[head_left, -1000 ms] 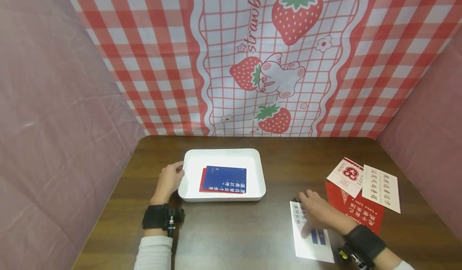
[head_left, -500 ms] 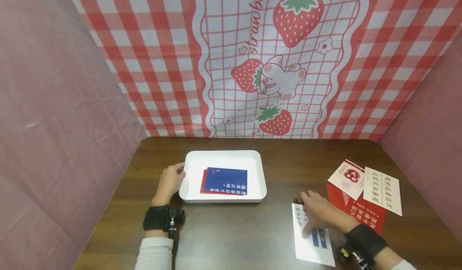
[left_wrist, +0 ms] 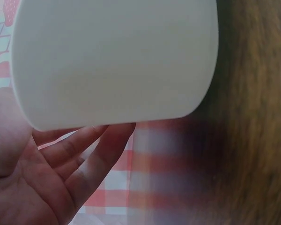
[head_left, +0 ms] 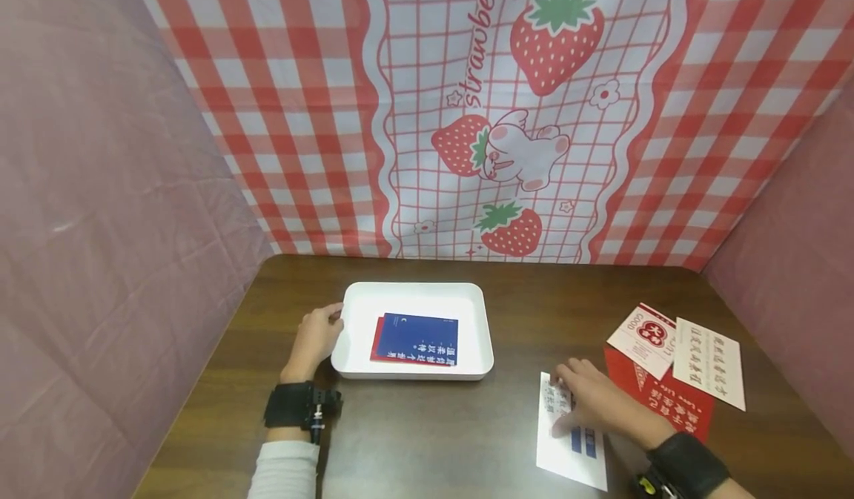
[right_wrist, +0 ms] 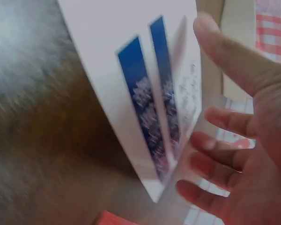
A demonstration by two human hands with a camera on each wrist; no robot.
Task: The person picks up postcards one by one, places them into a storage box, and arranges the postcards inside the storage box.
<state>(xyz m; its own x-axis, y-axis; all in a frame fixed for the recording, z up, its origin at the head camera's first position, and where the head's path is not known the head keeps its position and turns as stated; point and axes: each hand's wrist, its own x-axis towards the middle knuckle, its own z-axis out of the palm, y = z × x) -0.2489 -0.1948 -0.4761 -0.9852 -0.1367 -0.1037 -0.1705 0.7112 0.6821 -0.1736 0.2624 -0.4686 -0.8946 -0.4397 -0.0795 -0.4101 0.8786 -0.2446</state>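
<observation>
My left hand grips the left end of the white tray, and in the left wrist view its fingers reach around the tray's corner. A blue card lies over a red card inside the tray. Over at the right, my right hand is at a white card with writing and two blue pictures. Its fingertips are by the card's far right corner; the right wrist view shows the thumb spread away from the fingers. Firm contact there cannot be made out.
Right of my right hand, a red card lies partly under a white-and-red card and a cream card. A strawberry-print cloth hangs behind the brown table. Pink cloth closes both sides.
The white card by my right hand has turned slightly, its near end shifting left, and its far left part looks brighter. My left hand and the tray keep their places.
</observation>
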